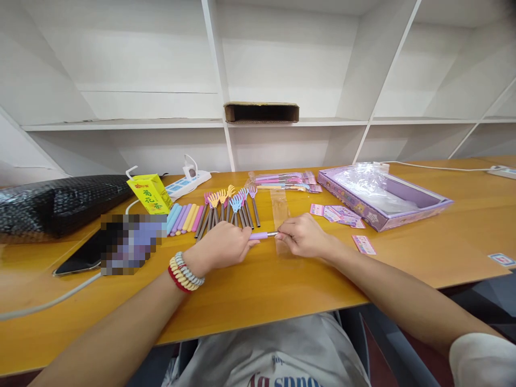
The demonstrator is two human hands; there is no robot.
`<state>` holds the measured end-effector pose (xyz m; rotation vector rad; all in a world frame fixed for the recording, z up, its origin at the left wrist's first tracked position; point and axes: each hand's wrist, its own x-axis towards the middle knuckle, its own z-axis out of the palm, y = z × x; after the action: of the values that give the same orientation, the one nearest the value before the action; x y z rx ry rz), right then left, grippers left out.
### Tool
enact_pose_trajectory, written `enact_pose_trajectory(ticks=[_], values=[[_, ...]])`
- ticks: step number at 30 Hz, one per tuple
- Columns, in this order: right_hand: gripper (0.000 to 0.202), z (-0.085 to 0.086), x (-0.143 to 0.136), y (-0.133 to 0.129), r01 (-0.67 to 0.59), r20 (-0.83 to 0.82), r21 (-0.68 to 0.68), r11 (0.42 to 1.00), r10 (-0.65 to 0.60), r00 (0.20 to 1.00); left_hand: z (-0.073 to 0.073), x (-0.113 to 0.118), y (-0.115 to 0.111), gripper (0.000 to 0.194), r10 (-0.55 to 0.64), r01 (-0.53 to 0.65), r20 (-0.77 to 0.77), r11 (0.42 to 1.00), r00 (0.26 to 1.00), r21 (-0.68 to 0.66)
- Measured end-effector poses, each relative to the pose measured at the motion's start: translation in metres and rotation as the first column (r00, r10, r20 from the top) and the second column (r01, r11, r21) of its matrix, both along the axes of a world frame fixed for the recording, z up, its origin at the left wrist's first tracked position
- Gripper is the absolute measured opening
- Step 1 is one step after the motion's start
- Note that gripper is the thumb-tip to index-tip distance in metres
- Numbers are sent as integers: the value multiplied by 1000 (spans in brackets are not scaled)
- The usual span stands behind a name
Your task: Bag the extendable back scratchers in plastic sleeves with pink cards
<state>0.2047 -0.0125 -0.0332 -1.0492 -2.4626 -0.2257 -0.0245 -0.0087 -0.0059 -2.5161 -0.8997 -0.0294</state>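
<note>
A purple backscratcher handle (258, 236) with a silver metal shaft showing at one end is stretched between the two hands, just above the table (237, 287). The left hand (226, 244), at its 9 o'clock, has its fingers wrapped around the purple grip; the right hand (302, 235), at 3 o'clock, pinches the metal end. Whether the two parts are being joined or parted I cannot tell.

Close by at 11 o'clock lie claw-headed backscratcher rods (253, 207) in yellow, blue, pink and purple, their dark shafts bare. Beside them, towards 10, a row of loose pastel grips (185, 217) sits apart from any shaft. At 12, backscratchers in clear sleeves (282, 180) appear unopened, with a flat clear wrapper (280, 207) nearer the hands.

By my reading, a good batch is unwrapped, with rods and grips grouped separately; this one piece is in hand, and the sleeved ones seem untouched. Printed cards (338, 214) at 2 o'clock suggest opened packaging, and beyond them stands a purple display box (415, 217) holding crumpled clear plastic
</note>
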Motion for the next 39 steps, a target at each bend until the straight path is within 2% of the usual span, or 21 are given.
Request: enact_pose_trajectory(ticks=[6, 13, 17, 39], values=[[28, 4, 1, 3, 21, 23, 36, 999, -22, 1000, 1, -4, 8, 39, 18, -19, 102, 1000, 995, 3], [24, 6, 5, 10, -48, -57, 35, 998, 50, 997, 2, -9, 15, 41, 36, -30, 206, 999, 978, -34], [20, 5, 9, 14, -47, -79, 44, 998, 50, 996, 3, -11, 15, 41, 48, -39, 247, 998, 968, -39], [23, 1, 8, 11, -92, 15, -22, 995, 93, 996, -2, -5, 12, 38, 39, -21, 240, 997, 970, -79]])
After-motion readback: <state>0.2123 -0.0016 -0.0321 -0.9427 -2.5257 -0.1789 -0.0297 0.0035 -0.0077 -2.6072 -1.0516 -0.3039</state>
